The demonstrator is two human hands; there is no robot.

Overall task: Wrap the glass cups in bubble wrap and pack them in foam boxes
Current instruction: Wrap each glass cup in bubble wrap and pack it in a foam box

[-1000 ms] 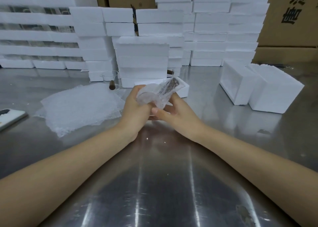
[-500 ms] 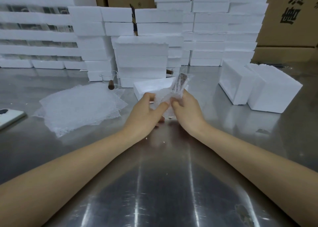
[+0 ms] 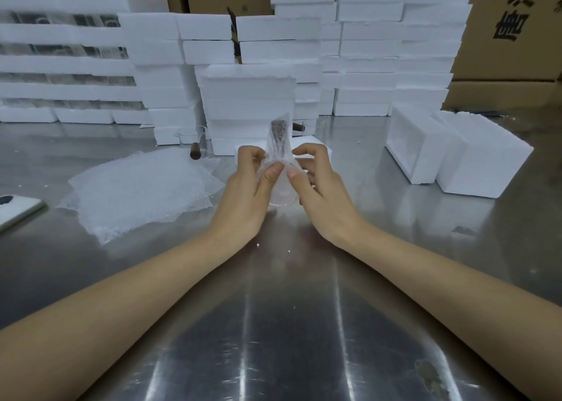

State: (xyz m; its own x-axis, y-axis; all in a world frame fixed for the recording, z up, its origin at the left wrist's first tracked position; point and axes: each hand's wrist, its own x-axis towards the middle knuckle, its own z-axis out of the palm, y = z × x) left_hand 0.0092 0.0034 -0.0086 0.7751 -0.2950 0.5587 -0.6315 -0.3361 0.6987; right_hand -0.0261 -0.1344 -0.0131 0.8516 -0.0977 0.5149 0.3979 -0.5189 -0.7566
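Both hands — left (image 3: 243, 193), right (image 3: 323, 193) — pinch the wrapped cup (image 3: 279, 149).

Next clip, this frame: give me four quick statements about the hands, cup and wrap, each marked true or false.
1. The left hand and the right hand both grip the wrapped cup. True.
2. The loose bubble wrap sheets lie to the right of the hands. False: they lie to the left.
3. An unwrapped glass cup stands by the foam stack. True.
4. The wrapped cup sits inside a foam box. False: it is between the hands, outside any box.
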